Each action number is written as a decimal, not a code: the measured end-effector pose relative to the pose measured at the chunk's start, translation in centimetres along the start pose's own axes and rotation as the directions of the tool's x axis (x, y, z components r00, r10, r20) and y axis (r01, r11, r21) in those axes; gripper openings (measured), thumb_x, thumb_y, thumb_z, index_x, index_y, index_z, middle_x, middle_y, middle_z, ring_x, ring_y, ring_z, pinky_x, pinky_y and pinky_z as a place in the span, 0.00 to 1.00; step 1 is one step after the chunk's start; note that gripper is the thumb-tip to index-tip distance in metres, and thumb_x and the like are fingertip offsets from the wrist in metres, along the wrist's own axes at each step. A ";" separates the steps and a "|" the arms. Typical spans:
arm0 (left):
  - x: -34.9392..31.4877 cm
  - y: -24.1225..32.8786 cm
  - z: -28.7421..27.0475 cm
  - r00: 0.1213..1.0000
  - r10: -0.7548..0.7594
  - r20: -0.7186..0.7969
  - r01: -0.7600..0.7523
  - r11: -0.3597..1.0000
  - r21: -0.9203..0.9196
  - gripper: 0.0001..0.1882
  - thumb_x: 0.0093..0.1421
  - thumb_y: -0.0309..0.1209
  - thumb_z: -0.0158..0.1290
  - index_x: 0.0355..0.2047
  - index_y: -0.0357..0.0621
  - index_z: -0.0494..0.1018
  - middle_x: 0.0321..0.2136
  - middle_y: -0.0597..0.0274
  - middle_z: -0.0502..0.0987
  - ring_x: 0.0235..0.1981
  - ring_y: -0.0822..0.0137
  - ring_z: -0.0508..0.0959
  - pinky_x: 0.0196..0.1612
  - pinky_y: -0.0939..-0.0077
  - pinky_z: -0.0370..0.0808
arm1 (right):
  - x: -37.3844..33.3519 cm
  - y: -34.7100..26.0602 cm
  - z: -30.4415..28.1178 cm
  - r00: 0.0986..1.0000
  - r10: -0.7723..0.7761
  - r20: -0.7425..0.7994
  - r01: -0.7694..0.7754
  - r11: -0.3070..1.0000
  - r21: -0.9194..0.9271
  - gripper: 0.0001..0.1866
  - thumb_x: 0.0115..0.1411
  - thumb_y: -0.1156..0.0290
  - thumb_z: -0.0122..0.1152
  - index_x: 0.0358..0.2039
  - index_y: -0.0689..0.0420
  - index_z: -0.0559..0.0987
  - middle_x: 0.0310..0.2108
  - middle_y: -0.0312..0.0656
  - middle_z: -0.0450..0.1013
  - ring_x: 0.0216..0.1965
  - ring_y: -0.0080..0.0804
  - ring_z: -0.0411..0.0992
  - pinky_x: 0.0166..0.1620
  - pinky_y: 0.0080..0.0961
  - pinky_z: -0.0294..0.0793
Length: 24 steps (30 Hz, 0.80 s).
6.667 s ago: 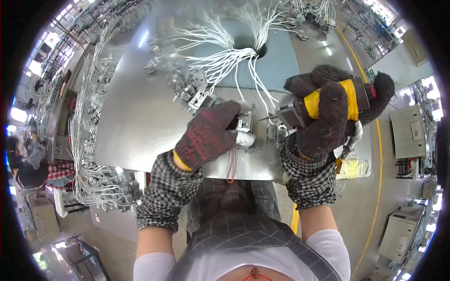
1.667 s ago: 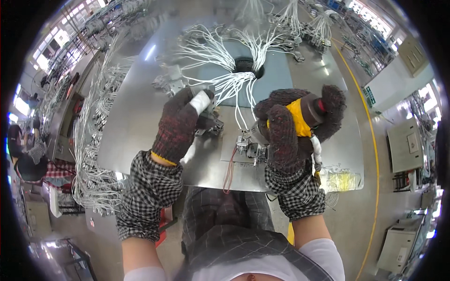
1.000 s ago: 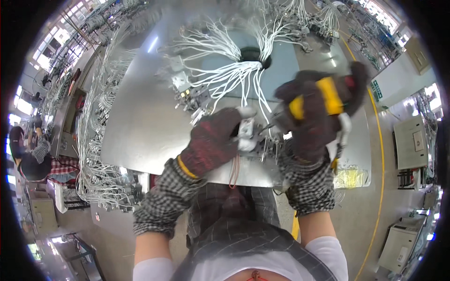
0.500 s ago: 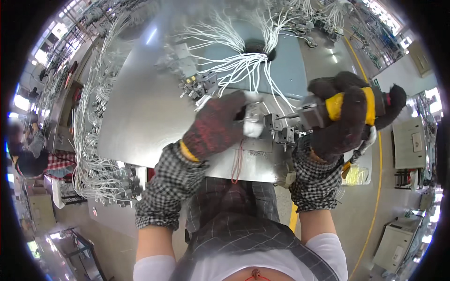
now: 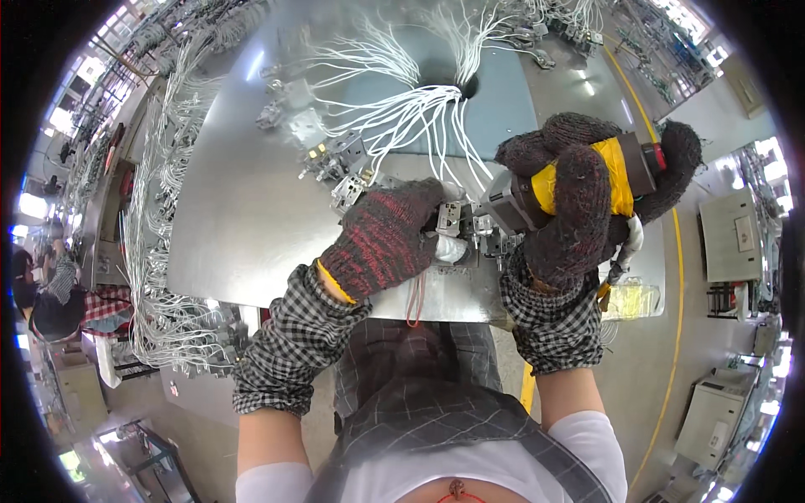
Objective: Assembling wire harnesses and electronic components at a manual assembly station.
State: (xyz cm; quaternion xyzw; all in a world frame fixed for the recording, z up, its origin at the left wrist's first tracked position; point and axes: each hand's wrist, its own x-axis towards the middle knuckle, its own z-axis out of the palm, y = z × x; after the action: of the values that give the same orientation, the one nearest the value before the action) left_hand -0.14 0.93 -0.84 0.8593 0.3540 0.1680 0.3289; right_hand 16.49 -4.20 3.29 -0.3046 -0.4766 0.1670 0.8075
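Note:
My left hand [image 5: 381, 239], in a dark red-and-black knit glove with white wrapped fingertips, pinches a small metal block [image 5: 450, 220] near the front of the metal tabletop. My right hand [image 5: 579, 205], also gloved, is wrapped round a dark handheld power tool [image 5: 510, 201] with yellow tape on its body. The tool's front end points left, close against the row of small metal fittings [image 5: 484, 225] beside my left fingertips. Its very tip is hidden among them. Beyond my hands, white wires [image 5: 428, 113] fan out from a dark round hole in the table.
More metal fittings [image 5: 335, 155] lie left of the wires on the shiny tabletop [image 5: 231, 218]. Bundles of white wire [image 5: 155, 251] hang at the left. A reddish cord loop [image 5: 415, 302] hangs over the front edge. A clear yellowish tray [image 5: 631, 300] is at the right; another person [image 5: 59, 293] is far left.
My right hand has brought the power tool leftward, up to the metal fittings by my left fingertips. My left hand has shifted slightly left and nearer, still pinching the metal block.

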 end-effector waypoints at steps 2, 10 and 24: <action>-0.2 -0.3 0.2 0.999 0.000 -0.050 0.003 0.998 0.064 0.31 0.49 0.49 0.65 0.48 0.44 0.74 0.35 0.49 0.80 0.37 0.52 0.82 0.41 0.61 0.77 | -0.2 0.5 0.1 0.998 -0.036 0.049 0.037 0.999 -0.035 0.40 0.59 0.75 0.64 0.65 0.43 0.53 0.38 0.46 0.74 0.31 0.35 0.77 0.35 0.40 0.82; 0.1 0.3 -0.3 0.992 0.092 -0.088 -0.091 0.996 0.016 0.28 0.50 0.39 0.66 0.49 0.40 0.72 0.37 0.49 0.79 0.39 0.51 0.80 0.42 0.62 0.78 | -0.8 0.5 -0.6 0.982 -0.011 0.190 0.065 0.958 -0.280 0.36 0.60 0.68 0.66 0.62 0.54 0.55 0.41 0.46 0.74 0.37 0.34 0.78 0.41 0.33 0.82; 2.7 -17.6 -11.4 0.975 -0.216 -0.043 0.214 0.880 0.425 0.21 0.58 0.19 0.45 0.53 0.33 0.70 0.52 0.44 0.74 0.53 0.49 0.72 0.58 0.63 0.67 | -0.4 9.1 3.0 0.860 -0.469 -0.201 0.497 0.682 0.536 0.32 0.57 0.39 0.57 0.42 0.59 0.77 0.40 0.50 0.74 0.32 0.53 0.73 0.43 0.49 0.74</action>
State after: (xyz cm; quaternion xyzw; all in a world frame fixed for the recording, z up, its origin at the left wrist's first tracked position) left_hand -12.98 17.28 -4.42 0.8661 0.4743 0.0466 0.1505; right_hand 13.82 3.50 -1.87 0.0838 -0.4482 0.0758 0.8868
